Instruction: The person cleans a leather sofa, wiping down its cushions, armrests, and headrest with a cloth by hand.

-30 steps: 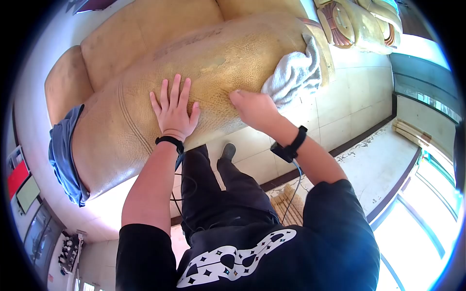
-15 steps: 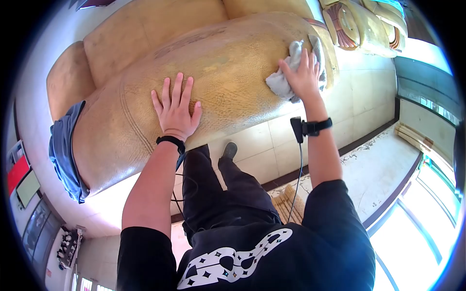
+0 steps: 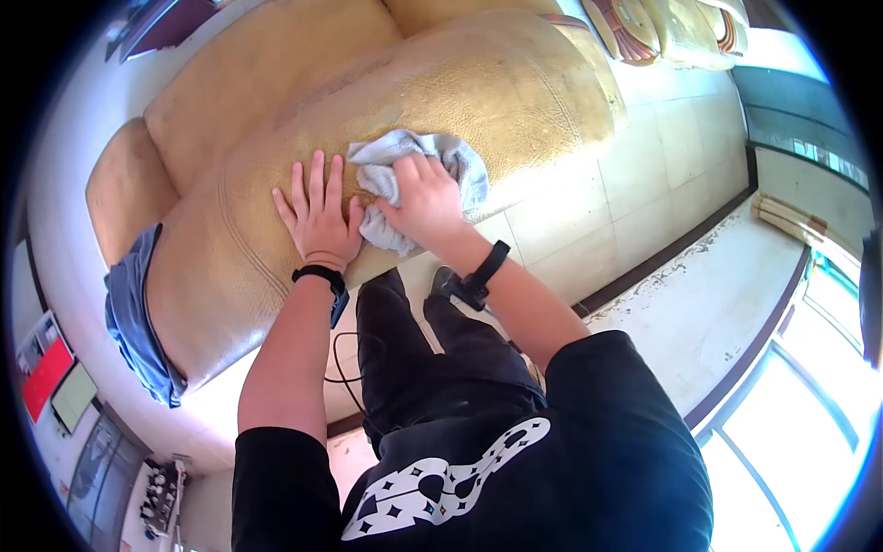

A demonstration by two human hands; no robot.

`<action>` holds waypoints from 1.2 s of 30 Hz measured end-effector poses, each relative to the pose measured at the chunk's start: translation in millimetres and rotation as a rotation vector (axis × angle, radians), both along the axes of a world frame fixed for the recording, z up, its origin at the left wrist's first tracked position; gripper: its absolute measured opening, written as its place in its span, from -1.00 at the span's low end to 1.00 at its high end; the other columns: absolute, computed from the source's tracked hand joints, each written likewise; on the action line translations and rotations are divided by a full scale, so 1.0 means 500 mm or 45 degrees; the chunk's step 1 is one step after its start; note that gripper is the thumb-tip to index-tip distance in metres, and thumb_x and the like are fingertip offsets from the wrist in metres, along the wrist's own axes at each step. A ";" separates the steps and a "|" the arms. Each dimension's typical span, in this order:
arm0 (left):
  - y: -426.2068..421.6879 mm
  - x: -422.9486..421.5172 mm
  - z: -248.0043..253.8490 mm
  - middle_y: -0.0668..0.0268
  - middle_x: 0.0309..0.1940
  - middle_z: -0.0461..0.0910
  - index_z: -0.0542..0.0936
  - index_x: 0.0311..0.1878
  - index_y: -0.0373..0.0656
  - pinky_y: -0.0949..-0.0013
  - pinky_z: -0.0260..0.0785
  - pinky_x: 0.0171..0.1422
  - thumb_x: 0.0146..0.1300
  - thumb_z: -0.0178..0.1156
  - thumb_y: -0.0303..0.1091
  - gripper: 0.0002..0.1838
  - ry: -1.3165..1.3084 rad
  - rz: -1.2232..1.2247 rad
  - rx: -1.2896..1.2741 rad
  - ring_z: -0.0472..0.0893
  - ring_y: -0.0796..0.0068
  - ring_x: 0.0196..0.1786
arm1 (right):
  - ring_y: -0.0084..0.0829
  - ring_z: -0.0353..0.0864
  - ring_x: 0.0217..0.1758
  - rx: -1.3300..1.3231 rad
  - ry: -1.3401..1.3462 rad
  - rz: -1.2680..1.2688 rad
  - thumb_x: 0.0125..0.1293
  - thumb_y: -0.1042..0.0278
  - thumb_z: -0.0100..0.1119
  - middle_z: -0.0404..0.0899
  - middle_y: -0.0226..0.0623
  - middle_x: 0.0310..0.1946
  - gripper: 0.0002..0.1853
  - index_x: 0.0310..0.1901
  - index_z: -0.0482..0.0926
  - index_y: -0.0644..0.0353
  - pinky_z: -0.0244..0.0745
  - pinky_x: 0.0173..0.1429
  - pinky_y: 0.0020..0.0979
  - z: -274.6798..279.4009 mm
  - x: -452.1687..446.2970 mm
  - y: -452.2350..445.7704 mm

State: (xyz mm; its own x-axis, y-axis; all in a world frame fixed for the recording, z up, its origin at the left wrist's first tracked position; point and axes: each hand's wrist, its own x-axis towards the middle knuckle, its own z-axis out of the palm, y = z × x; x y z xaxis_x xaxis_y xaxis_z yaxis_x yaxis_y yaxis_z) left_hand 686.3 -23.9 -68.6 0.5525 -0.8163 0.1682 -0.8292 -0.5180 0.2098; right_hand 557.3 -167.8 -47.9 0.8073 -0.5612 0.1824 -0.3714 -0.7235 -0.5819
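Observation:
A tan leather sofa (image 3: 515, 97) stretches across the upper part of the head view, its long padded surface beneath both hands. My left hand (image 3: 320, 221) lies flat on the leather with fingers spread, holding nothing. Just right of it, my right hand (image 3: 425, 198) presses a grey cloth (image 3: 464, 170) against the leather, fingers curled into the bunched fabric. The cloth's left edge comes close to my left thumb. A seam runs down the leather left of my left hand.
A dark blue garment-like cloth (image 3: 138, 317) hangs over the sofa's left end. Another tan seat with carved wood trim (image 3: 635, 32) stands at the upper right. Tiled floor (image 3: 644, 184) and a window ledge (image 3: 708, 294) lie to the right.
My right hand has slid the grey cloth leftward along the leather, from the sofa's right end to beside my left hand. My left hand stays flat in nearly the same place.

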 end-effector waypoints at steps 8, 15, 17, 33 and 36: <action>0.000 -0.006 -0.001 0.39 0.70 0.15 0.30 0.64 0.17 -0.26 -0.48 0.74 0.46 0.01 -0.02 -0.31 0.011 -0.003 0.003 0.02 0.13 0.73 | -0.03 0.67 0.11 -0.343 0.346 -0.610 0.29 0.03 0.39 0.64 -0.03 -0.01 -0.43 0.18 0.49 0.22 0.66 0.09 -0.05 -0.037 -0.145 -0.416; 0.002 -0.007 -0.001 0.39 0.70 0.12 0.30 0.64 0.17 -0.28 -0.47 0.74 0.44 0.02 -0.02 -0.31 0.026 0.012 0.004 0.01 0.12 0.74 | 0.04 0.75 0.10 0.142 0.316 -0.870 0.35 -0.09 0.32 0.68 0.14 0.13 -0.32 0.30 0.54 0.31 0.68 0.18 -0.03 0.002 -0.119 -0.422; -0.002 -0.006 0.001 0.39 0.71 0.12 0.29 0.64 0.16 -0.29 -0.47 0.73 0.43 0.03 -0.03 -0.30 0.026 -0.004 -0.008 0.01 0.12 0.74 | 0.04 0.65 0.30 0.141 -0.015 -0.709 0.34 -0.13 0.33 0.61 0.15 0.27 -0.26 0.36 0.55 0.32 0.57 0.37 -0.03 -0.035 -0.104 -0.322; -0.001 -0.007 -0.005 0.32 0.70 0.14 0.27 0.65 0.08 -0.28 -0.49 0.73 0.46 -0.06 0.00 -0.29 -0.050 -0.023 0.050 0.00 0.04 0.73 | 0.00 0.58 0.12 -0.612 0.313 -0.611 0.20 0.26 0.33 0.61 -0.03 0.09 -0.48 0.20 0.57 0.21 0.46 0.22 -0.03 -0.058 -0.178 -0.413; 0.000 -0.006 -0.009 0.32 0.70 0.14 0.28 0.65 0.09 -0.27 -0.49 0.73 0.46 -0.06 0.01 -0.29 -0.044 -0.022 0.034 0.01 0.05 0.73 | 0.15 0.46 0.31 -0.387 0.229 -0.877 0.35 0.03 0.26 0.58 0.08 0.19 -0.43 0.22 0.52 0.30 0.27 0.48 0.05 -0.079 -0.173 -0.514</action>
State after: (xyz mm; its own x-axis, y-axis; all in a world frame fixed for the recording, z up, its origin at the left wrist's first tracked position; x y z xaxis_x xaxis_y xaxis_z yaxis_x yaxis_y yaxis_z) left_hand 683.5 -24.1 -72.9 0.5327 -0.8301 0.1650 -0.8446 -0.5088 0.1668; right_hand 470.8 -424.7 -87.2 0.3258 -0.8938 0.3081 -0.8657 -0.4130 -0.2827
